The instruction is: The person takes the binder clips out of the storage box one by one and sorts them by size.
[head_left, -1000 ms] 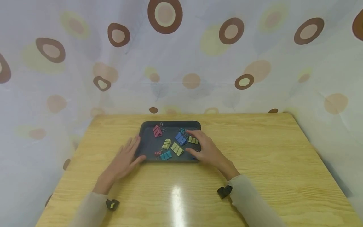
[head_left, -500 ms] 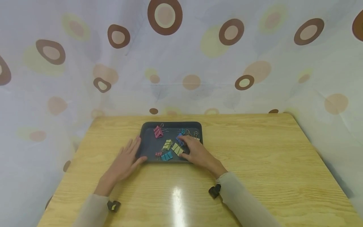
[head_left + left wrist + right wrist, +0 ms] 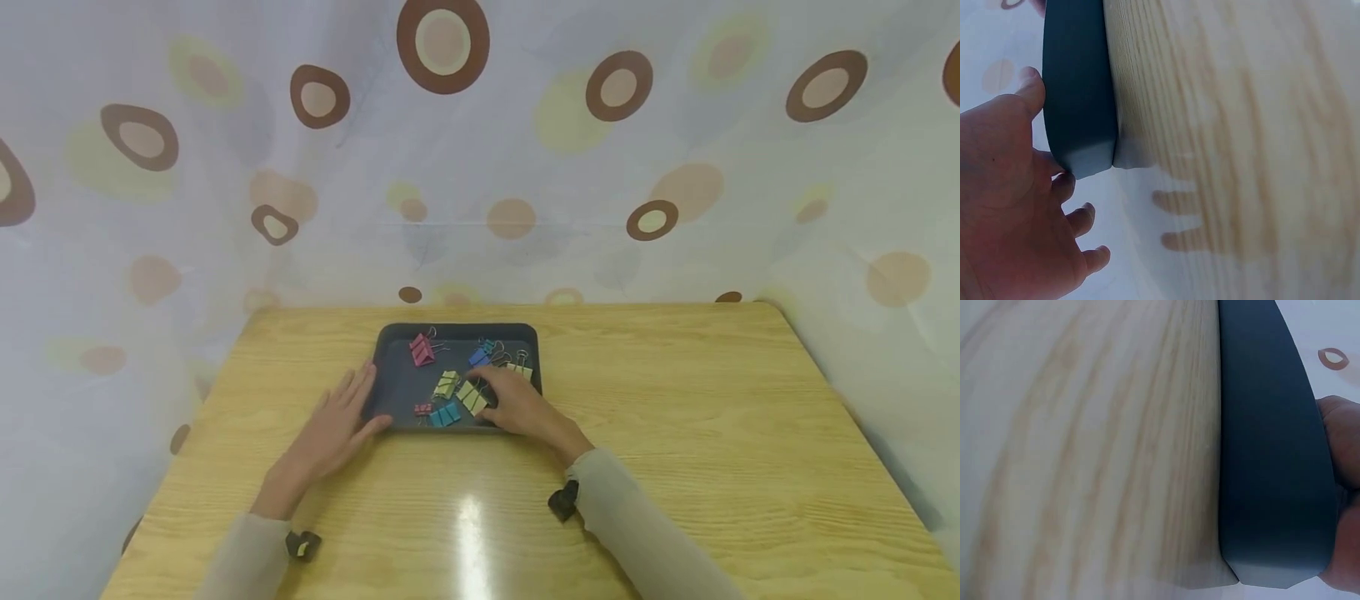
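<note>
A dark rectangular tray [image 3: 397, 396] holds several coloured binder clips. My left hand [image 3: 327, 429] rests against the tray's left edge, fingers extended and thumb at its front corner; in the left wrist view the fingertips touch the tray wall [image 3: 1079, 87]. My right hand [image 3: 521, 408] reaches over the tray's front right, fingers bent. Its index finger and thumb are right at a pale yellow binder clip [image 3: 472, 400]; I cannot tell whether they pinch it. The tray wall [image 3: 1275, 444] hides most of this hand in the right wrist view.
Around the yellow clip lie another yellow clip [image 3: 446, 383], a teal clip [image 3: 446, 415], a small red clip [image 3: 423, 409], a pink clip [image 3: 423, 350], a blue clip [image 3: 479, 357] and a pale clip [image 3: 521, 371]. A patterned curtain [image 3: 510, 150] stands behind the wooden table [image 3: 675, 400].
My right hand has moved left and slightly down from the tray's right side to the yellow clip, its fingers drawing closer together. My left hand has stayed at the tray's edge.
</note>
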